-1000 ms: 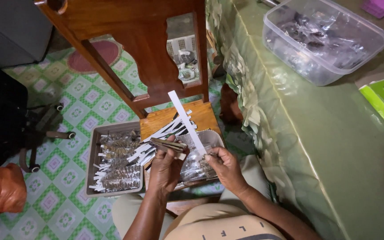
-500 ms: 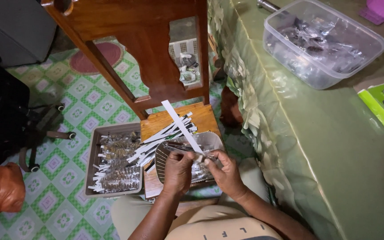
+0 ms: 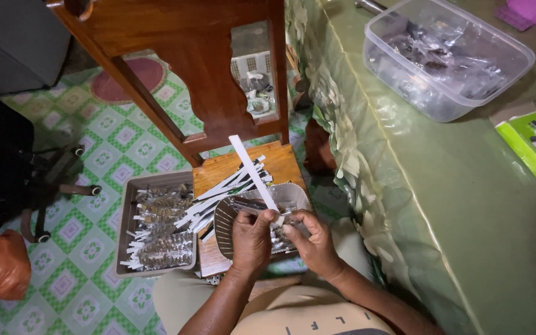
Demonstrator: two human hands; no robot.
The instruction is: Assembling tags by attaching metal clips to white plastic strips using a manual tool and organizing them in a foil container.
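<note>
**Strip could slip over the basket**

Green-tiled floor lies below our wooden stool (image 3: pixel 252 170). Our left hand (image 3: pixel 250 239) and right hand (image 3: pixel 310 239) pinch one white strip (image 3: pixel 252 170) above the basket (image 3: pixel 224 226) at the stool's front edge; a loosened grip may drop it among the others.

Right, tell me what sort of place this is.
Probably a room in a home used for piecework packing. It has a patterned green tile floor, a wooden chair serving as a work surface, and a table under a green cloth with a clear plastic tub of small packets.
</note>
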